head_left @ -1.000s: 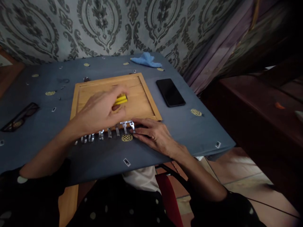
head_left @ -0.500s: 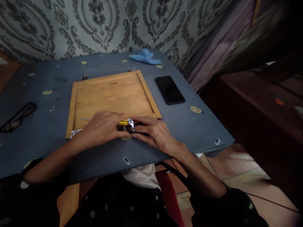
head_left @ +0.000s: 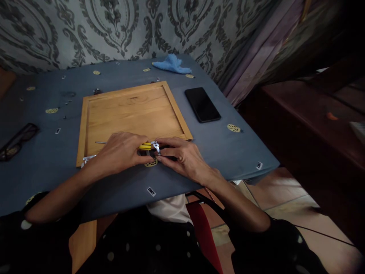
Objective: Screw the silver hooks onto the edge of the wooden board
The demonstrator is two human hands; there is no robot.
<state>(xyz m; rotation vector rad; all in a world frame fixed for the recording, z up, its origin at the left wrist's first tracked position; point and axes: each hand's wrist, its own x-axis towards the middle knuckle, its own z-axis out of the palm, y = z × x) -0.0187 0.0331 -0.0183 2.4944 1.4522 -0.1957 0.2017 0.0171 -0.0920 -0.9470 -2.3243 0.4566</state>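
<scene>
My left hand [head_left: 122, 150] is closed on a yellow tool [head_left: 145, 146] at the near edge of the wooden tray [head_left: 82, 125]. My right hand [head_left: 182, 156] lies beside it, its fingers pinched on a small metal piece [head_left: 155, 146] next to the yellow tool's tip. The two hands nearly touch over the tray's front rim. More small metal pieces [head_left: 87, 159] show at the tray's near left corner; the rest of that row is hidden under my left hand. A thin metal rod [head_left: 100, 142] lies inside the tray near my left hand.
A black phone [head_left: 202, 104] lies right of the tray. A blue cloth [head_left: 171, 64] sits at the table's far edge. Dark glasses [head_left: 15, 140] lie at the left. Small yellow perforated discs [head_left: 234, 128] and tiny bits dot the blue tablecloth [head_left: 234, 152]. A dark wooden bench [head_left: 308, 125] stands to the right.
My left hand carried the yellow tool from the middle of the tray down to its front rim, covering the row of metal pieces. My right hand stayed by the metal piece.
</scene>
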